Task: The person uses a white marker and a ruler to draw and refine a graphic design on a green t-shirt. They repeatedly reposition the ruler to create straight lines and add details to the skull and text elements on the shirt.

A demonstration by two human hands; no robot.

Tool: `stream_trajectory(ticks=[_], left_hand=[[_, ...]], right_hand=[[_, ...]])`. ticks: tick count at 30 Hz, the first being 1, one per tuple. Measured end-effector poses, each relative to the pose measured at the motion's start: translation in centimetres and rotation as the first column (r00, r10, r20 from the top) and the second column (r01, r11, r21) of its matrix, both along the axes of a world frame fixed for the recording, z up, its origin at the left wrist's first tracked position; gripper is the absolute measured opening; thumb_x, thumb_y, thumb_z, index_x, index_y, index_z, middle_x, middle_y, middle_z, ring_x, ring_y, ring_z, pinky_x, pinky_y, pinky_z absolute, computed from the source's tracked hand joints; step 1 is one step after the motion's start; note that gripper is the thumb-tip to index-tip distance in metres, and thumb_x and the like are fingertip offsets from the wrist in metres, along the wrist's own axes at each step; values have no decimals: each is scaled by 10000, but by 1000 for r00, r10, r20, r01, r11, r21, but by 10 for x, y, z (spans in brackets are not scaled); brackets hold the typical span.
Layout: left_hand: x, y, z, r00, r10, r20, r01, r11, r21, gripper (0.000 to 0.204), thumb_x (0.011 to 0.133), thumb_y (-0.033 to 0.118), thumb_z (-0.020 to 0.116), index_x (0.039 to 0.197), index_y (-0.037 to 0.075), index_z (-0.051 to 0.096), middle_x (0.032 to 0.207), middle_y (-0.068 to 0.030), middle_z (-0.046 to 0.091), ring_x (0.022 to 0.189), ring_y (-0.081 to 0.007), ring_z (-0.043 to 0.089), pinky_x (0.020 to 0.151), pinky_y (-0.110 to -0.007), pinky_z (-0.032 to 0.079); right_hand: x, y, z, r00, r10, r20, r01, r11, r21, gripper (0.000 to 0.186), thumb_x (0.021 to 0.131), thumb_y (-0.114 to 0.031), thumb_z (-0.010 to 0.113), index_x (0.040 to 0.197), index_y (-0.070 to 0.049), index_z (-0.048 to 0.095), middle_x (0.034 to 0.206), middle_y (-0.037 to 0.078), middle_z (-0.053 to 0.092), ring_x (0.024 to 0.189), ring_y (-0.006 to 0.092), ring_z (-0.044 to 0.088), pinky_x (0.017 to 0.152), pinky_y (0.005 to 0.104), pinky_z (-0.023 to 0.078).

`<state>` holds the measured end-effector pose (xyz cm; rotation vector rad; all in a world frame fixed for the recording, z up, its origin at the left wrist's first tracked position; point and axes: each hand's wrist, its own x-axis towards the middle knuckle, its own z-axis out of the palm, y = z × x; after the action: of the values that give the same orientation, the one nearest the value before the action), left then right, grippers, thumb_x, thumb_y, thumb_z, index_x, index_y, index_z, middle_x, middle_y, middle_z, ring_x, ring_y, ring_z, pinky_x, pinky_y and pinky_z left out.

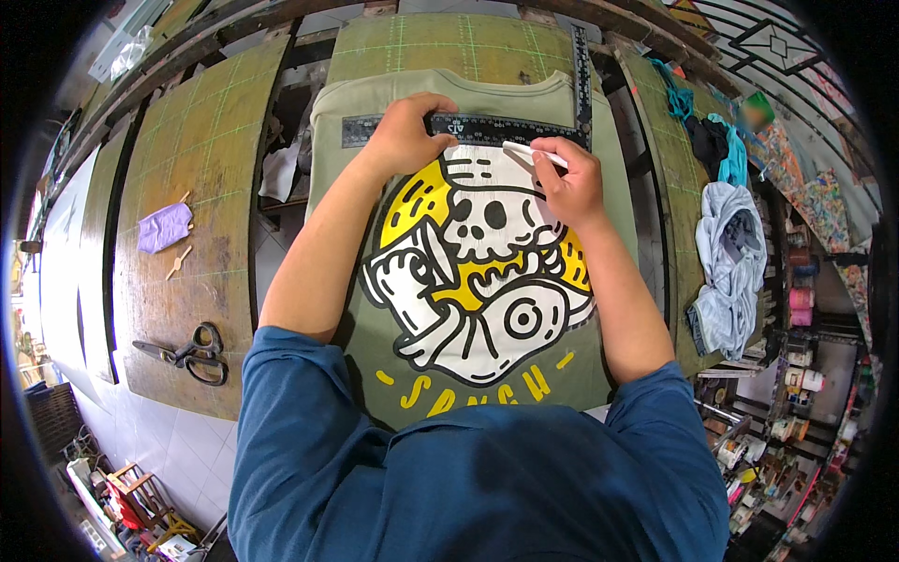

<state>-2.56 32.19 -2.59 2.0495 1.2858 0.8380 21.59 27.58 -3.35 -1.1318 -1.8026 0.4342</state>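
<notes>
A green T-shirt [618, 253] lies spread on a board in the middle, printed with a large white, black and yellow skull design [473, 220] and yellow lettering. A black L-shaped ruler [506, 129] lies across its upper part, its long arm running up at the right past the collar. My left hand [407, 133] grips the ruler's left part with bent fingers over it. My right hand [569, 183] holds a slim white marking stick [520, 150] just below the ruler, its tip near the ruler's lower edge.
Left board [187, 300] holds black scissors [192, 356], lilac cloth [165, 225] and small wooden sticks [179, 262]. Right board [665, 150] holds a pale blue garment [726, 272] and teal and black cloths [712, 150]. Thread spools [802, 300] stand far right; a chair [140, 506] is at lower left.
</notes>
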Motion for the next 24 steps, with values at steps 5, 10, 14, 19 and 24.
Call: stream_trajectory(ticks=[5,10,14,19,24], left_hand=[[0,1,-2,1000,3,4,-3,1000,-2,404,699,108,733,1074,36,603,1078,-119,621,1015,-256,579,887,-324,431],[0,3,-3,1000,10,-16,-9,998,66,401,701,106,728,1075,33,602,1074,-128,618,1008,-255,581,878,-319,436],[0,1,-1,1000,12,-8,-12,999,40,403,702,99,728,1076,26,598,1067,-126,617,985,-244,584,857,-312,441],[0,2,-4,1000,7,4,-7,999,49,402,703,89,728,1078,31,597,1058,-120,619,963,-236,584,838,-309,444],[-1,2,-3,1000,1,6,-1,999,37,401,704,99,729,1077,33,598,1054,-117,623,980,-239,583,856,-311,437]], right_hand=[[0,1,0,1000,-2,-18,2,1000,-3,115,772,-75,606,855,-3,640,827,145,665,759,257,656,680,308,502],[1,1,-4,996,-32,-78,27,998,-62,113,775,-78,605,854,-4,640,832,144,667,763,256,658,683,309,503],[0,0,0,999,-33,-29,31,998,-48,116,781,-80,602,860,-3,638,833,143,667,765,252,658,686,310,504],[0,0,0,1000,-28,-11,27,999,-26,116,784,-82,600,860,0,635,831,141,666,771,258,657,690,313,504],[-2,0,2,1000,1,2,-1,1000,-12,116,784,-81,600,864,-4,633,833,145,661,772,262,655,692,309,501]])
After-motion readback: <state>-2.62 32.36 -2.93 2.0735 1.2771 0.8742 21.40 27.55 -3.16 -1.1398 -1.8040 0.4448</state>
